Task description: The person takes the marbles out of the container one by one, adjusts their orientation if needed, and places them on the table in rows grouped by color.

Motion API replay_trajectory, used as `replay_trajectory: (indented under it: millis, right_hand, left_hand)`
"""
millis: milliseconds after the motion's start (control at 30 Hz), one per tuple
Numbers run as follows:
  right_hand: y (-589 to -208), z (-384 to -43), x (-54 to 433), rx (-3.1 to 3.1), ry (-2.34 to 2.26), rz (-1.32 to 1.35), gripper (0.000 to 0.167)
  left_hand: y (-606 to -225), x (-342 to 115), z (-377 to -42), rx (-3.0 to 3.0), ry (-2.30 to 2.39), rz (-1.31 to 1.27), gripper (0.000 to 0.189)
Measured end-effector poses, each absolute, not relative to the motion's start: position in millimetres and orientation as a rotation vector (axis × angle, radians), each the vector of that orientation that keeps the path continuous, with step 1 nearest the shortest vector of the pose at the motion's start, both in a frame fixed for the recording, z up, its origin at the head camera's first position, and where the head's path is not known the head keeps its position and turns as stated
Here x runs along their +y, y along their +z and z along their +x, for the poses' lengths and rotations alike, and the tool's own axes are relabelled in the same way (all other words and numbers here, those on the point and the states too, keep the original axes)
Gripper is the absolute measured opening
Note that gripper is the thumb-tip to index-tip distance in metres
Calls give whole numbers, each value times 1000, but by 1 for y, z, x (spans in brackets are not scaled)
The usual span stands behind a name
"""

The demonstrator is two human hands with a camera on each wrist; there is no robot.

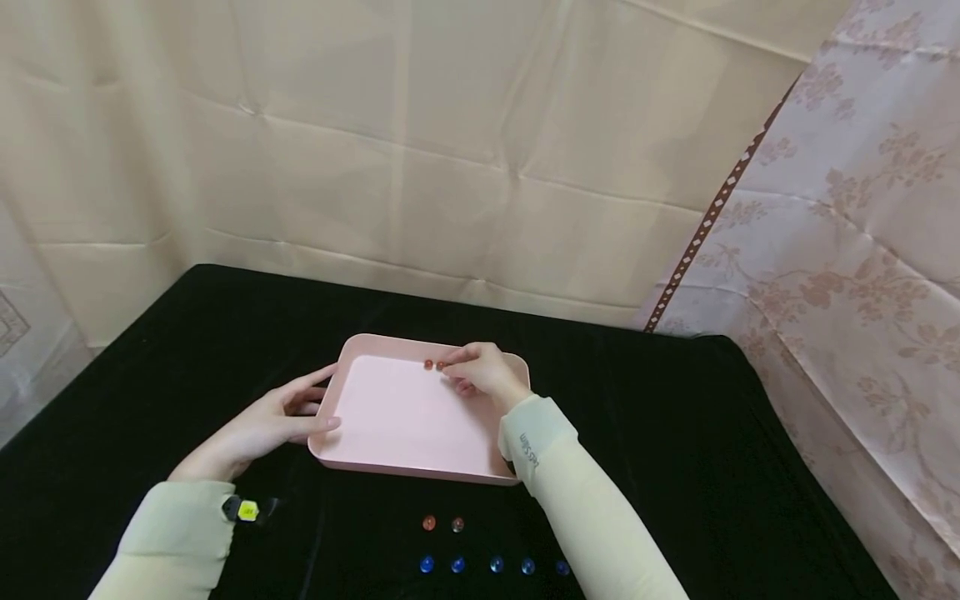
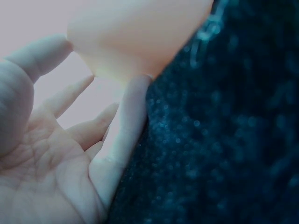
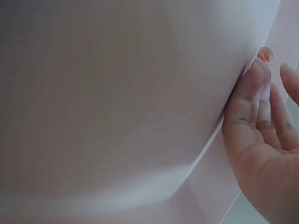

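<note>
Right sleeve [image 1: 592,492]: lower right; dragging might scatter blue marbles [image 1: 457,565].
Left hand [image 1: 262,427]: fingers spread, gripping pink tray [image 1: 397,417], lower centre; tilting might start rolling.
Right hand [image 1: 487,375]: at orange marbles [image 1: 428,365], mid-frame, inside tray; pinch cannot be told; nudging might part them.

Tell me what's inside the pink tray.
Inside the tray, two reddish marbles show near the far edge, one at the fingertips of the right hand. Whatever that hand and its sleeve cover cannot be seen.
</note>
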State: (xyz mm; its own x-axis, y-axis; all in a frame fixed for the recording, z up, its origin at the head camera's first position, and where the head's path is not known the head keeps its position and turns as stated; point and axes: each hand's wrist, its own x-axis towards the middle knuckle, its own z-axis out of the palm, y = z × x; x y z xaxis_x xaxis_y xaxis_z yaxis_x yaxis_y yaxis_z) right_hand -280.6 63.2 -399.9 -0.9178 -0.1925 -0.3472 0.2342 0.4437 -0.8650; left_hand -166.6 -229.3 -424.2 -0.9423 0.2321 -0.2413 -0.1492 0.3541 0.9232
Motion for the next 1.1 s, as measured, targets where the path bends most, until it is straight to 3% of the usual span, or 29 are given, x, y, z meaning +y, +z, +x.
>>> replay_trajectory:
  millis: [333,1100]
  right_hand:
    - [-407,-282,65,2326,-1458,-6,23]
    - [-407,-276,65,2418,-1281,-45,15]
  left_hand:
    - [-422,-229,-166,2299,1603,67,84]
    - [-422,-228,-165,2298,1603,58,85]
